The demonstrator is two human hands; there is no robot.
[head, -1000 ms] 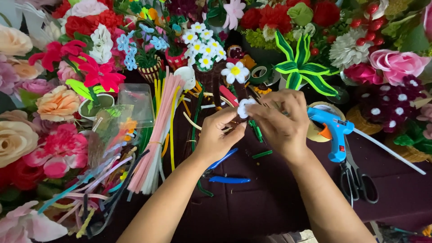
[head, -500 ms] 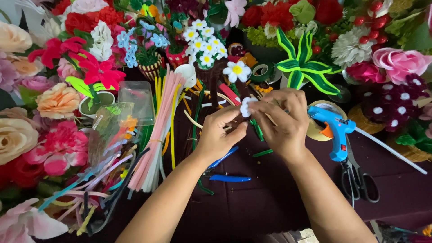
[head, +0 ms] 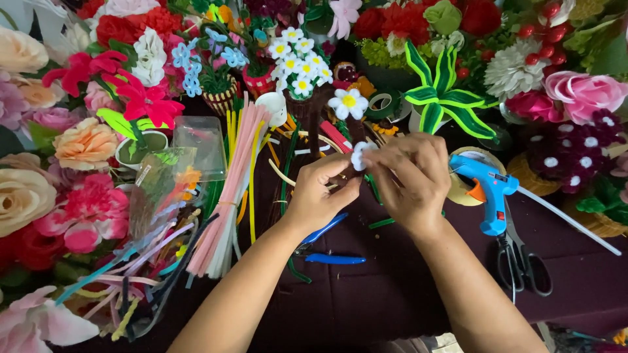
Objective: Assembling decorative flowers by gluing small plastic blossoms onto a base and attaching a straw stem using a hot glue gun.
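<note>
My left hand and my right hand meet over the dark cloth, both pinching a small white pipe-cleaner flower between their fingertips. The flower's stem is hidden by the fingers. Just behind it stands a finished white daisy with a yellow middle. A bundle of pink, yellow and green pipe cleaners lies left of my left hand.
A blue glue gun rests on a tape roll to the right, with black scissors below it. Blue-handled pliers lie under my wrists. Handmade flowers ring the table, including a green striped plant and a daisy pot.
Both hands stay together at the same spot. The fingers have shifted slightly around the white flower.
</note>
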